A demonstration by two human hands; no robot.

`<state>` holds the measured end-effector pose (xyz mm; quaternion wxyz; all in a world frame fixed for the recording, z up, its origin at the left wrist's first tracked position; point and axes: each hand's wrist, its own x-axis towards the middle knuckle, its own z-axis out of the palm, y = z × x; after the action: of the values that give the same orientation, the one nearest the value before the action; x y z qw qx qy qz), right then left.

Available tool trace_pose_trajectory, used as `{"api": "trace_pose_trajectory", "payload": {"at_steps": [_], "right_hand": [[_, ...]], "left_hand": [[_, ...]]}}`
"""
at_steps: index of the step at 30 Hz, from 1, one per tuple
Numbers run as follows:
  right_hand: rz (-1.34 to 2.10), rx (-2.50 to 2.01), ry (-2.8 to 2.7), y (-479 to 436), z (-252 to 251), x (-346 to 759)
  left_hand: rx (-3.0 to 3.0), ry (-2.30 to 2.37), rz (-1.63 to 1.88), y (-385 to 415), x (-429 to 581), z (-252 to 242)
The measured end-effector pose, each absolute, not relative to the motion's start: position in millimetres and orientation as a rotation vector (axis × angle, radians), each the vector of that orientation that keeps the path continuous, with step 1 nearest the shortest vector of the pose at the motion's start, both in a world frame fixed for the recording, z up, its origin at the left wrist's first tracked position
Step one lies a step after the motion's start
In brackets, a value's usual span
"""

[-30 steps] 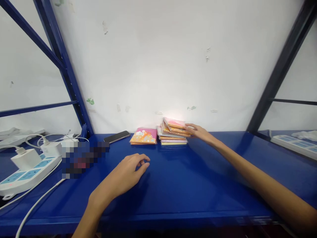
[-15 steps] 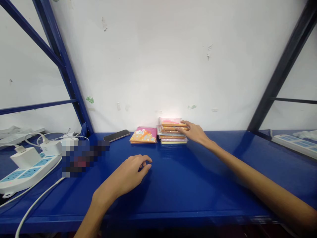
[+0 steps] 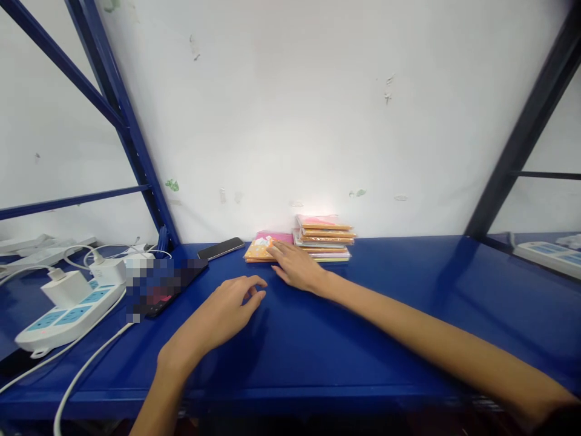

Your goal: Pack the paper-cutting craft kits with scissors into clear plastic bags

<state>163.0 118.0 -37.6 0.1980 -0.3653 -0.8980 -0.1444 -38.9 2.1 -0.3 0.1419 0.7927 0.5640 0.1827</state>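
Two piles stand side by side near the wall, made of flat, booklet-like packets, some in shiny clear wrap. My right hand (image 3: pixel 297 265) reaches over the low left pile of orange-and-pink packets (image 3: pixel 258 249), fingers stretched across the top and thumb apart near the front edge. Its back hides part of both piles. The taller right pile (image 3: pixel 325 237) has several packets with uneven edges and a pink-and-white one on top. My left hand (image 3: pixel 231 309) hovers over the blue tabletop, loosely bent, thumb and forefinger apart, with nothing in it.
A dark phone (image 3: pixel 221 248) lies left of the piles. Closer in is another dark device (image 3: pixel 177 287), partly pixelated. A white power strip (image 3: pixel 68 318) with chargers and cables (image 3: pixel 91 369) fills the left side. Blue rack posts (image 3: pixel 131 145) rise at the back.
My right hand has left the taller pile and moved left onto the low pile. My left hand has barely moved. The view has shifted slightly.
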Motion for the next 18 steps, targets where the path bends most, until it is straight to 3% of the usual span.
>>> {"api": "trace_pose_trajectory", "payload": {"at_steps": [6,12,18], "right_hand": [[-0.468,-1.153,-2.640,140,-45,121],[-0.503,-0.906,-2.791,108,-49,125],[-0.563,-1.075,-2.537,120,-43,123]], "left_hand": [[2.270,1.750,0.566,3,-55,10],[2.295,1.851,0.645,6,-70,13],[2.267,1.894,0.669,9,-72,9]]}}
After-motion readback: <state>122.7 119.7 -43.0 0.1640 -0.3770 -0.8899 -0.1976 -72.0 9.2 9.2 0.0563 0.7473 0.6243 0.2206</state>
